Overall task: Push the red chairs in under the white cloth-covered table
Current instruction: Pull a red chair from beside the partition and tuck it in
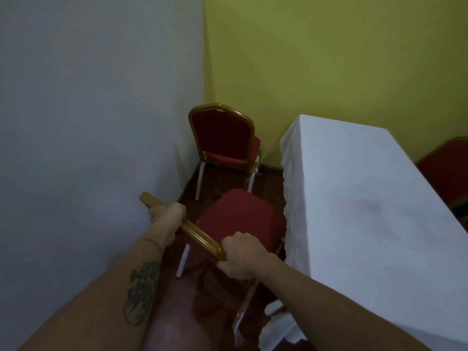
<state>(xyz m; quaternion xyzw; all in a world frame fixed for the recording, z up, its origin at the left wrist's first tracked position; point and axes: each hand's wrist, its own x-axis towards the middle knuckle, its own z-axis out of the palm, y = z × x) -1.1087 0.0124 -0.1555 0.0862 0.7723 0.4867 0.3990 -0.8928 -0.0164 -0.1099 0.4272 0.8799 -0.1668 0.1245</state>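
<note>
A red chair [240, 216] with a gold-coloured frame stands right below me, its seat front touching the hanging cloth of the white cloth-covered table [367, 198] on the right. My left hand [167, 214] grips the left part of its top rail. My right hand [243, 257] grips the rail's right corner. A second red chair [222, 138] stands in the corner beyond, apart from the table. A third red chair [445, 168] shows past the table's far side, mostly hidden.
A grey wall [88, 122] runs close along the left and a yellow-green wall [329, 59] closes the back. The floor [217, 178] is dark wood. The tablecloth hangs to the floor at the lower right.
</note>
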